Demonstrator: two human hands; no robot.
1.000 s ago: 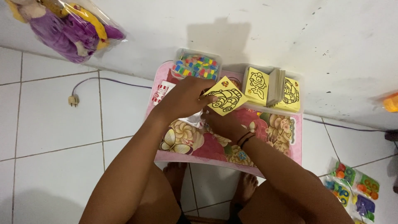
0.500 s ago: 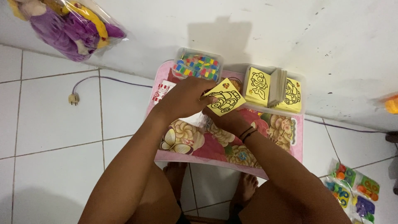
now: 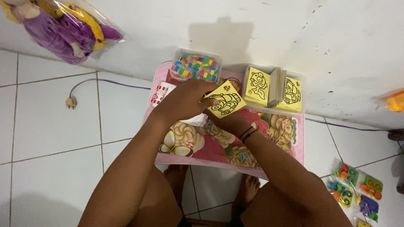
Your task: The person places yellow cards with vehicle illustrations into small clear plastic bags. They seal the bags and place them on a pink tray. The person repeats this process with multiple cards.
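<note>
The left hand (image 3: pixel 185 98) and right hand (image 3: pixel 229 122) both grasp one yellow card (image 3: pixel 225 102) above the pink desk (image 3: pixel 219 143), just in front of the card box (image 3: pixel 273 90). Risk: a pinch this tight could crease the thin card, or knock the bead tub (image 3: pixel 197 66).

White tiled floor (image 3: pixel 50 138) w/ grey grout, scuffed white wall (image 3: pixel 235 25) along top; low pink floral table (image 3: pixel 273 155) against it.
</note>
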